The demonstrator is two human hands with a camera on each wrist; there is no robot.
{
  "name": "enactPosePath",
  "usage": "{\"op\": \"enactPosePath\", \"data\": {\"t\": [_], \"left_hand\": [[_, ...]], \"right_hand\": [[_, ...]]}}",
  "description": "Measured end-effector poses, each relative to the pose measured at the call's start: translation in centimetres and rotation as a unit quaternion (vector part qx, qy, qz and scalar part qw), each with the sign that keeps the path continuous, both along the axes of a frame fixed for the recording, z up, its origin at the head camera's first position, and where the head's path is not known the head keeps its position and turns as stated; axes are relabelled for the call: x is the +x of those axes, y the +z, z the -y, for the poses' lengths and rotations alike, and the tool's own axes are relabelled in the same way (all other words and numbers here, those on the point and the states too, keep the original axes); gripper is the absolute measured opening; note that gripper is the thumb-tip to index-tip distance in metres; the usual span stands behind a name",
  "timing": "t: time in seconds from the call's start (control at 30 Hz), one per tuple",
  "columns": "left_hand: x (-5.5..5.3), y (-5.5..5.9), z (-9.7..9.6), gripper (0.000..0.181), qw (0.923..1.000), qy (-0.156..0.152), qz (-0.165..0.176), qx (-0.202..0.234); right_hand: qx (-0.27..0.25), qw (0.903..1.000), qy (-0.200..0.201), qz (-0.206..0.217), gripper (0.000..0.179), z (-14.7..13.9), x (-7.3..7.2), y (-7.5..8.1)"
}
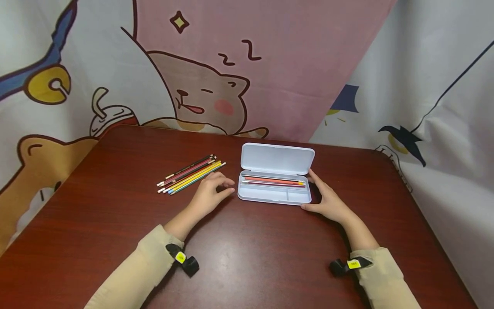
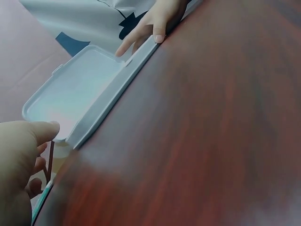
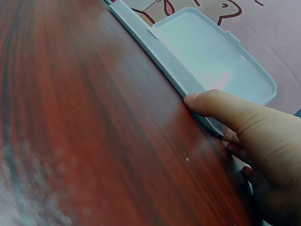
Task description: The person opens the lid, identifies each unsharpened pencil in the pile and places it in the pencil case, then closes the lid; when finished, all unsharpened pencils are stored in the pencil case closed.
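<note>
A pale plastic pencil case (image 1: 266,198) lies with its lid (image 1: 277,159) raised at the back. Inside its long compartment are several pencils (image 1: 273,181). My right hand (image 1: 332,201) grips the case's right end, thumb at the front corner and fingers toward the hinge side; the right wrist view shows the thumb (image 3: 211,101) against the front wall. Just left of the case, my left hand (image 1: 210,193) hovers with loosely bent fingers and nothing in them. Beyond it lies a loose bunch of pencils (image 1: 189,174), black, red, yellow and blue, partly behind that hand.
A dark red-brown wooden table (image 1: 262,249) carries everything. Behind it hangs a cartoon-printed cloth (image 1: 293,77). A dark cable (image 1: 444,101) runs down the cloth at the right, near the table's far right corner. Each sleeve bears a strapped black camera (image 1: 190,266).
</note>
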State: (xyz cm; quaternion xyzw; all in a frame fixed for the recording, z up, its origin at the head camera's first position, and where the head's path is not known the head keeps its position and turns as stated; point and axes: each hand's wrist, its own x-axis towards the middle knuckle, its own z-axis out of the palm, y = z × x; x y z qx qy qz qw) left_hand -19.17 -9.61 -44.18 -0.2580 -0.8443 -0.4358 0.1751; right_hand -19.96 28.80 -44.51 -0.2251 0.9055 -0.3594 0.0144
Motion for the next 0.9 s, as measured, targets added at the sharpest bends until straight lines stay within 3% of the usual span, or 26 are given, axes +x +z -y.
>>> {"op": "enactPosePath", "data": {"t": [0.6,0.9], "left_hand": [[3.1,0.2,7.0,0.019,0.9976,0.061,0.012,-0.03],[4.0,-0.3,10.6,0.021,0.9947,0.095,-0.025,-0.029]], "right_hand": [[-0.01,0.9999,-0.001,0.006,0.112,0.2,-0.1,0.0],[-0.008,0.9999,-0.004,0.01,0.112,0.1,0.1,0.1]]}}
